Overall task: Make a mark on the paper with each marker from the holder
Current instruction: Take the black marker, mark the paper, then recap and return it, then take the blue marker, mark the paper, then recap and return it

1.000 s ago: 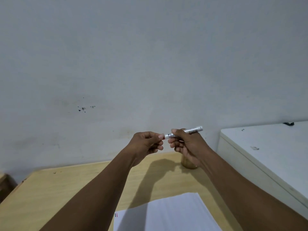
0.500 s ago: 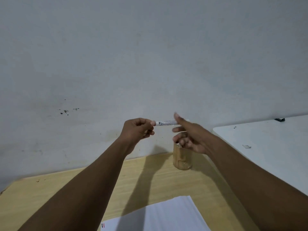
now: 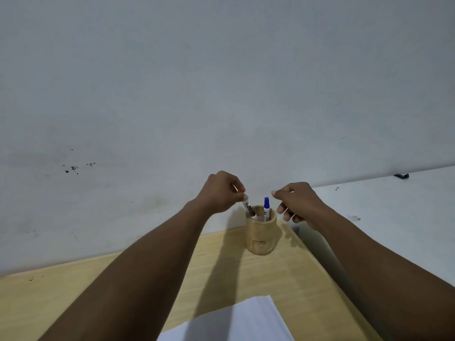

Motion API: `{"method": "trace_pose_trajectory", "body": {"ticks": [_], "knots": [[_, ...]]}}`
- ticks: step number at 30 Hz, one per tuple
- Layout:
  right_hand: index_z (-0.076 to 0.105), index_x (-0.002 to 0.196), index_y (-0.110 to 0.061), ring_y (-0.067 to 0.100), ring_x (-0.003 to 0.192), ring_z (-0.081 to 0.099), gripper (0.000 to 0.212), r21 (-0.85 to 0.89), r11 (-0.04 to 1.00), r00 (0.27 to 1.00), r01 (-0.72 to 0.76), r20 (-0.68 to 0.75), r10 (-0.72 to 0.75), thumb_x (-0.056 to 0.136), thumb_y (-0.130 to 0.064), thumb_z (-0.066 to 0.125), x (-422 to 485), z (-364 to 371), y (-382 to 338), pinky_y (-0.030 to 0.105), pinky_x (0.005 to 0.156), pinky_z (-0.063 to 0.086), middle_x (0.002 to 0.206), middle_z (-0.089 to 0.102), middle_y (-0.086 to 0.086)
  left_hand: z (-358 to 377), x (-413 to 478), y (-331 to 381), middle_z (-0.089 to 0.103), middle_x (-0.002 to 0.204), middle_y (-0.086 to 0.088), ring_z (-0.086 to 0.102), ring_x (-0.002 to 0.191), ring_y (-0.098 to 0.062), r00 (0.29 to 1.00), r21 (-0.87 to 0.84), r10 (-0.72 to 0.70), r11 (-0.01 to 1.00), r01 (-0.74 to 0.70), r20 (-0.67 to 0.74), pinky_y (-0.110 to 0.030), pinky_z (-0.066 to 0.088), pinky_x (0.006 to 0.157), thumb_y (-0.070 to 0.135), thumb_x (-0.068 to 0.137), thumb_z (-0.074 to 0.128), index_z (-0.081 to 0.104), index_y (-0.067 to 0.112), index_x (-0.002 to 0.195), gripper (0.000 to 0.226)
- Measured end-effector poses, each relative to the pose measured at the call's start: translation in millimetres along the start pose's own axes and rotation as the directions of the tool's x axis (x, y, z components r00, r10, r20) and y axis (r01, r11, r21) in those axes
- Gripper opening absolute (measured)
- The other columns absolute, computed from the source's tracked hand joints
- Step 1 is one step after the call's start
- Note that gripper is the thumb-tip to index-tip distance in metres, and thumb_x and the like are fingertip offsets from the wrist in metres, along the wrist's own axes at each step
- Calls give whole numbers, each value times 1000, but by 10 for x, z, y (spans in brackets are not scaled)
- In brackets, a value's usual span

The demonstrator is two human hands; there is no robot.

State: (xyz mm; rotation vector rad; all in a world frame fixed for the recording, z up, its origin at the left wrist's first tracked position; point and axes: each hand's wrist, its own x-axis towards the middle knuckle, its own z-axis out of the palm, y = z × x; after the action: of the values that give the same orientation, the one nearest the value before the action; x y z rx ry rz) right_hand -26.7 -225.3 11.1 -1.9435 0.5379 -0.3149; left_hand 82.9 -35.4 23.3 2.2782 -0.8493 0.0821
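A round wooden holder point(image 3: 261, 238) stands at the back of the wooden desk. A blue-capped marker point(image 3: 266, 209) stands upright in it. My left hand point(image 3: 220, 193) grips a red-capped marker point(image 3: 247, 205) by its cap end, with its lower end tilted inside the holder's left rim. My right hand point(image 3: 299, 201) hovers just right of the holder with its fingers loosely apart and nothing in it. White paper point(image 3: 236, 321) lies at the near edge, partly under my arms' shadow.
The desk point(image 3: 73, 299) meets a grey wall behind the holder. A higher white surface point(image 3: 394, 212) adjoins the desk on the right, with a small dark object point(image 3: 401, 175) at its back edge.
My right hand let go of the marker and drew right. My left hand carried the marker down and put its end into the holder. The camera tilted down slightly.
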Motion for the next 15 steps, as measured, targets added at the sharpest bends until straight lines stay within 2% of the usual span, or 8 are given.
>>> {"method": "trace_pose_trajectory", "body": {"ticks": [4,6,8,10,12,15], "knots": [[69,98,-6,15,39,58,22,-20,999,999,26,-26,-27,97,-27,65,60,64,64,22,43,39,69,74,11,246,111,54,74,102,-1,70,101,-18,994,163,-12,987,-6,109,-37,58,88,44,80,81,78,23,108,35],[69,97,-6,16,40,58,20,-10,1000,998,23,-50,-23,97,-26,63,96,79,106,22,43,40,69,75,11,342,143,117,68,121,-5,60,118,-22,992,254,24,966,-55,125,-43,55,94,44,85,75,76,26,117,37],[70,94,-6,17,41,58,19,22,1000,998,3,-68,-2,96,-24,63,117,85,158,21,42,39,67,74,11,419,179,179,63,133,-7,53,127,-27,986,300,53,949,-99,157,-45,51,99,40,90,68,72,26,126,39],[71,93,-6,17,42,57,19,43,999,997,-18,-79,21,96,-23,63,109,84,213,20,42,39,67,74,10,486,195,248,67,132,-4,57,124,-27,982,334,65,935,-122,176,-43,49,97,38,92,66,72,26,126,37],[71,93,-6,17,42,57,19,56,998,997,-37,-71,41,96,-22,63,79,85,269,21,41,38,68,74,10,550,195,309,72,123,1,63,116,-24,986,365,67,923,-120,154,-41,44,93,38,92,66,74,25,118,30],[71,96,-5,16,41,56,19,73,996,997,-51,-51,55,96,-22,63,31,79,309,21,42,38,68,74,9,598,176,383,74,115,2,64,112,-24,989,413,75,903,-121,126,-43,37,97,36,92,64,75,23,112,26]]}}
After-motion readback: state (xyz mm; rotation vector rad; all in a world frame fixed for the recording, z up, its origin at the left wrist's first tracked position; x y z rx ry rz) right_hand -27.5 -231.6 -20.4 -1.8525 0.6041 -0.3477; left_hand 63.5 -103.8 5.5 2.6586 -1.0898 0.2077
